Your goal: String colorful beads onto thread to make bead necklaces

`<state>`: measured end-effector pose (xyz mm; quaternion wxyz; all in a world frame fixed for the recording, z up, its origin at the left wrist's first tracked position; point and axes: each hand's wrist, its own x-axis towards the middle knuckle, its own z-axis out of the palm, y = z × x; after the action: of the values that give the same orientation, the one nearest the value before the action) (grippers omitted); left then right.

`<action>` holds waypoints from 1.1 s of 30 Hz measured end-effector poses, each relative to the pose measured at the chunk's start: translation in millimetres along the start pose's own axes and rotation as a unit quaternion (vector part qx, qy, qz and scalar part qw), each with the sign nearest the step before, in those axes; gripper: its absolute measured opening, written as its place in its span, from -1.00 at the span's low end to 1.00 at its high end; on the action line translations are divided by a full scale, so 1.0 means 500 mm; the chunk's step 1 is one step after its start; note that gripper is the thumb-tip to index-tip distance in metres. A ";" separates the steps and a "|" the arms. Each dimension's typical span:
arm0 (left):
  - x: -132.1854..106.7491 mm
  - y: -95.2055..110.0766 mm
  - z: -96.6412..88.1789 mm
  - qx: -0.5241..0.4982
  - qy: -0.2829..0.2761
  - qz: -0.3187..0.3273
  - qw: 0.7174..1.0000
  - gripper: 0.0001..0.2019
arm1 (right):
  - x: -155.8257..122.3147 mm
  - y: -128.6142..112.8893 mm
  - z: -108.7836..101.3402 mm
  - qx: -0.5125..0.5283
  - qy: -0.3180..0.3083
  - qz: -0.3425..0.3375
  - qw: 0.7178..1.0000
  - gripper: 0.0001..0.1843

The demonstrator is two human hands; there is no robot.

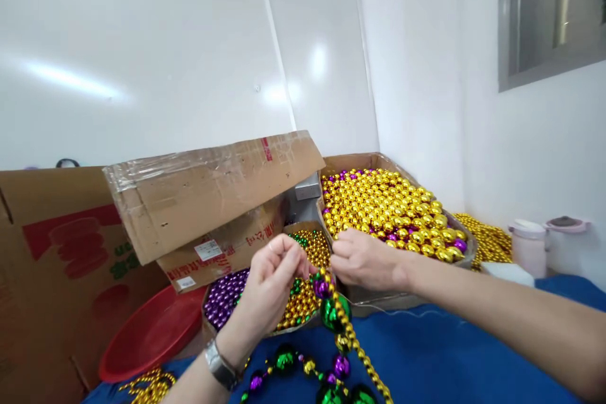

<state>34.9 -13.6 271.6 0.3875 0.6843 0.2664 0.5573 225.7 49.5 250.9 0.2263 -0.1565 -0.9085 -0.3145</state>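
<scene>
A white wall (189, 44) stands behind everything in front of me. At its foot on my left is a big carton (52, 303) with a red panel, a red printed shape and green lettering too blurred for me to read. Blue cloth (416, 353) spreads below my right arm. A tilted box (218, 192) leans over the middle, taped along its upper edge; its lower side carries red Chinese characters, the last of which look like 公司. To its right, an open box (355, 162) is heaped with gold balls (383, 208), a few purple ones among them. A red basin (156, 328) lies on the left, beside a smaller box (207, 331) of purple, gold and green beads.

My left hand (274, 271) and right hand (360, 259) meet over that smaller box, fingers pinched together on the upper end of a bead strand (334, 314); the exact grip is hidden from me. The strand hangs between my hands and trails onto the cloth, with green, purple and gold balls.

My left wrist wears a silver watch (220, 366). Two white labels (208, 249) on the tilted box have print too small to read.
</scene>
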 end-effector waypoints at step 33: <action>-0.035 -0.132 0.102 -0.128 0.073 -0.214 0.966 -0.78 | -0.167 -0.267 0.133 0.466 0.125 0.530 0.698 -0.61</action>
<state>84.9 -2.6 203.1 0.5612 0.5136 0.3610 0.5393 218.7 -20.1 95.3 0.5108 -0.4460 -0.6692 0.3038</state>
